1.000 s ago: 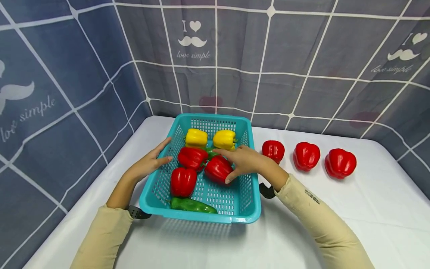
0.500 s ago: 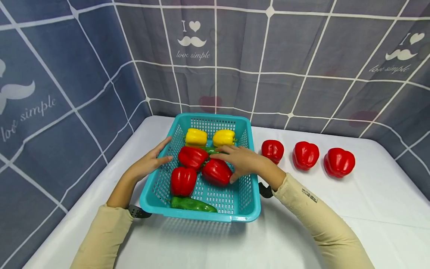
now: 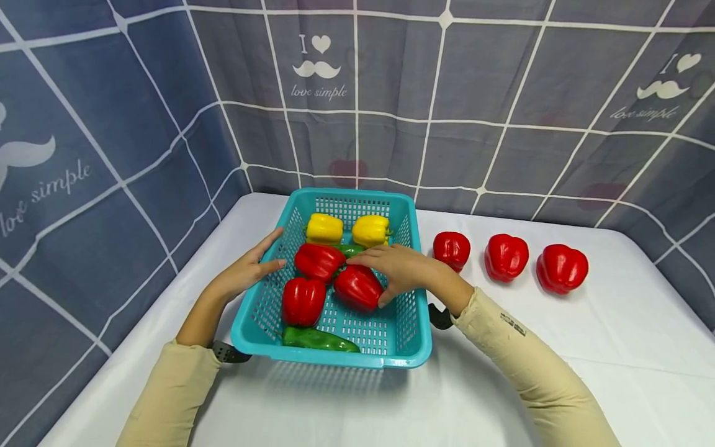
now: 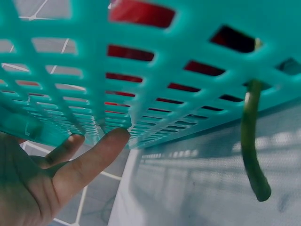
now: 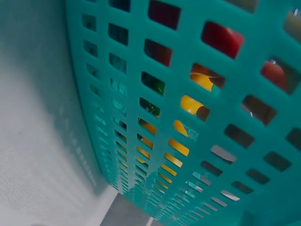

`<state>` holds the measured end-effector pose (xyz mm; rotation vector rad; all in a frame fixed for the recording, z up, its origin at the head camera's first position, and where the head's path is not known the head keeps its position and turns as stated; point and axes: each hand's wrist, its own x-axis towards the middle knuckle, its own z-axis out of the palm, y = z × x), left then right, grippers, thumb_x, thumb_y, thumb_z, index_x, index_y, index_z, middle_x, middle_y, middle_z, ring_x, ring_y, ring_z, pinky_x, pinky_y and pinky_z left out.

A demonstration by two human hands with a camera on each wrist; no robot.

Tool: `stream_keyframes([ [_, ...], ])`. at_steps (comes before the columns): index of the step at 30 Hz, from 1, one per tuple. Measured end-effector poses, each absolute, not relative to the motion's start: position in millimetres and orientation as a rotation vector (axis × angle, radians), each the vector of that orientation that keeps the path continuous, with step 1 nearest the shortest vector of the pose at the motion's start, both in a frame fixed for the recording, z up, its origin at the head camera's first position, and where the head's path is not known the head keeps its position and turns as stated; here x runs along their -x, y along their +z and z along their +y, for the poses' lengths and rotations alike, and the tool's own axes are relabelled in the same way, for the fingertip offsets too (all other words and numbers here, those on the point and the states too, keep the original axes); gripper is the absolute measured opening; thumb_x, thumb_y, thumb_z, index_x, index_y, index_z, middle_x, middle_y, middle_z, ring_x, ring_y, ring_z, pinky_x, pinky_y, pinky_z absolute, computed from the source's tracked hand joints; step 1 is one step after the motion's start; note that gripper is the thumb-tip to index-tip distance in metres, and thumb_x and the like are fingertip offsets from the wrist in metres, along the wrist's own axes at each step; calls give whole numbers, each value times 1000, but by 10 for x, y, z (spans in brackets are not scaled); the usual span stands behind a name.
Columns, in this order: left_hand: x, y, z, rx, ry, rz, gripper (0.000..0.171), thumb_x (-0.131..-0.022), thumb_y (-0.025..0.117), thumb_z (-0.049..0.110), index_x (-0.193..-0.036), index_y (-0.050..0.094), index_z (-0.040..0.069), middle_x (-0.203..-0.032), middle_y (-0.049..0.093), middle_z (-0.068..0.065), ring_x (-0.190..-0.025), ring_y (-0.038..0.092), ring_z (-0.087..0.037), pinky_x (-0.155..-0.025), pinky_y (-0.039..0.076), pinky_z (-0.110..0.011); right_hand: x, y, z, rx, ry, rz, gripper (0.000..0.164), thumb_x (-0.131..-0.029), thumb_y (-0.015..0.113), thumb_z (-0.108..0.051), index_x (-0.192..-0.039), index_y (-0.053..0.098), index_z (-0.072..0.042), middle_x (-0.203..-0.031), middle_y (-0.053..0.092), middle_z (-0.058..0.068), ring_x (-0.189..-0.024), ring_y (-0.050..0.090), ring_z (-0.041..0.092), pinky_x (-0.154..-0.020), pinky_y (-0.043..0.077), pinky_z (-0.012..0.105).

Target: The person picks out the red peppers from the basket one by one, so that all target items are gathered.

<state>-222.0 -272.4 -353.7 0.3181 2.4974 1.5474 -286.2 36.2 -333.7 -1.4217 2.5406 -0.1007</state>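
Note:
In the head view a turquoise basket [image 3: 329,357] holds red and yellow bell peppers and green peppers. My right hand [image 3: 404,270] reaches over its right rim and holds a red bell pepper [image 3: 356,289], fingers along the far side and thumb at the right end. My left hand [image 3: 242,273] rests at the basket's left rim with straight fingers. In the left wrist view the left hand [image 4: 56,181] has its thumb against the slotted outer wall. The right wrist view shows the basket wall [image 5: 136,61] but hides the right hand.
Two more red bell peppers [image 3: 303,302] lie left in the basket, yellow ones [image 3: 324,228] behind, a long green pepper [image 3: 319,339] in front. A green stem [image 4: 251,141] pokes through the wall. Three red bell peppers [image 3: 505,257] sit on the white table [image 3: 642,329].
The red bell pepper under my right hand has shifted slightly left toward the other red peppers, and the thumb now lies at its right end. My left hand stays in place.

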Motion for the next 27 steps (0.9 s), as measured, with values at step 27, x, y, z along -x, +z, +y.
stream_keyframes([
  [27,2241,-3555,-2727,-353,1541,2496,73,-93,46,15,-148,-2,15,-154,-3,-14,-137,6,-42,-98,31,-60,2766,-3188,695,1343,-643,2496,92,-64,81,-33,-140,33,-21,-137,34,1,-123,37,20,-83,53,40],
])
